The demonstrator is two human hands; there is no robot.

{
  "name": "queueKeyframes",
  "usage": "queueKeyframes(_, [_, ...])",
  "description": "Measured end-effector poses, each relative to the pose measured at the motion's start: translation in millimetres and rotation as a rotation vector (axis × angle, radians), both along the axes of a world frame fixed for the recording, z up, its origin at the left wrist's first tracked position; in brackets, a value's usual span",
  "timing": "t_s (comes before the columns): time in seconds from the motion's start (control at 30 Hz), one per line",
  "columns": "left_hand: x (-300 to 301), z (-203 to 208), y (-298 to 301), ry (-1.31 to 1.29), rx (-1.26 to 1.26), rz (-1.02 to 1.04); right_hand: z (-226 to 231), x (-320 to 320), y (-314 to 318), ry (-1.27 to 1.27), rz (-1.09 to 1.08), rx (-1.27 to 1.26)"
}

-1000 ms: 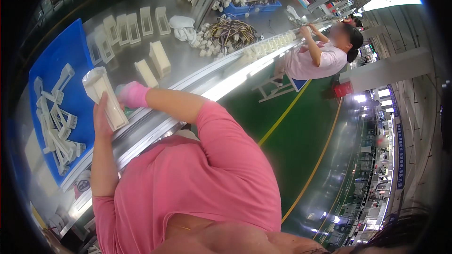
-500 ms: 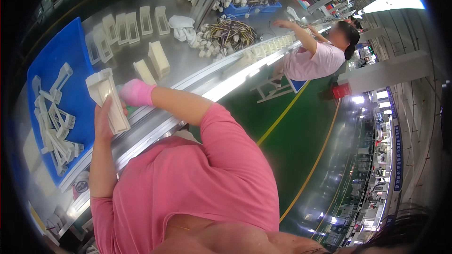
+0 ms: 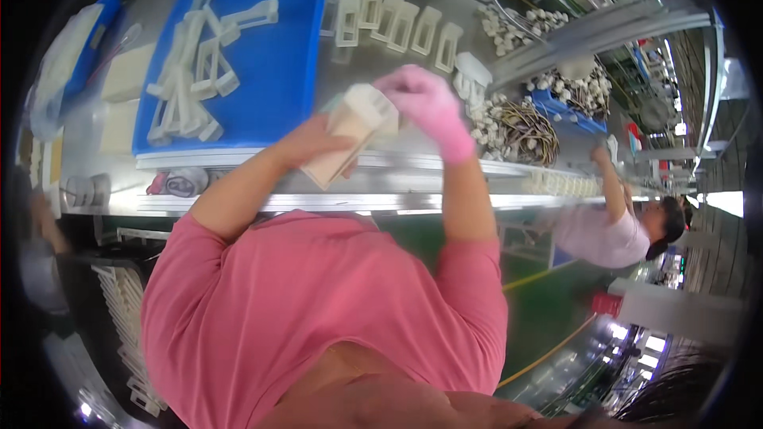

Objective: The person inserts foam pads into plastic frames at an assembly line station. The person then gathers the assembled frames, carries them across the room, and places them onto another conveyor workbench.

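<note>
My bare left hand [image 3: 318, 143] is closed around a long white plastic housing [image 3: 340, 147], tilted over the table's near edge with its wider end away from me. My right hand [image 3: 429, 103], in a pink glove, is at that wider end with its fingers bent together. Motion blur hides what those fingers grip. To the left lies a blue tray [image 3: 278, 71] with a loose pile of white plastic frames [image 3: 187, 71]. Beyond my hands, several similar white housings [image 3: 403, 28] with rectangular openings stand in a row on the metal table.
A white cloth [image 3: 473, 75], a bundle of wires with white connectors [image 3: 528, 135] and a blue bin [image 3: 568, 107] lie to the right. A metal post [image 3: 588, 28] slants above them. Further right a co-worker [image 3: 600, 230] sits. White parts [image 3: 123, 326] are stacked at the lower left.
The view has turned, bringing the blue tray toward the upper middle. My right hand has moved from beside the housing to its wider end. The left hand keeps its hold.
</note>
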State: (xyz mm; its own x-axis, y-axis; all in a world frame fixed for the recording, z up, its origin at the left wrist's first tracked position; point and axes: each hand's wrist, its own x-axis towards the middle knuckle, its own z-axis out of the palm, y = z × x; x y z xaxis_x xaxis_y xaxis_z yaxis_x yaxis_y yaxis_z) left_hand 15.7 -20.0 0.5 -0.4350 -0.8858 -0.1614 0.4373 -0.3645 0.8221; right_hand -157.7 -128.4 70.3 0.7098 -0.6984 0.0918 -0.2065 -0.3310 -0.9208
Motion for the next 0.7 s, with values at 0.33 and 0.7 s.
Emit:
queueKeyframes(0.33, [1,8,0,-0.074,-0.066,-0.200,53,-12,31,0.186,-0.009,-0.399])
queueKeyframes(0.7, [2,6,1,0.031,0.002,-0.431,43,-16,39,0.184,0.165,-0.361])
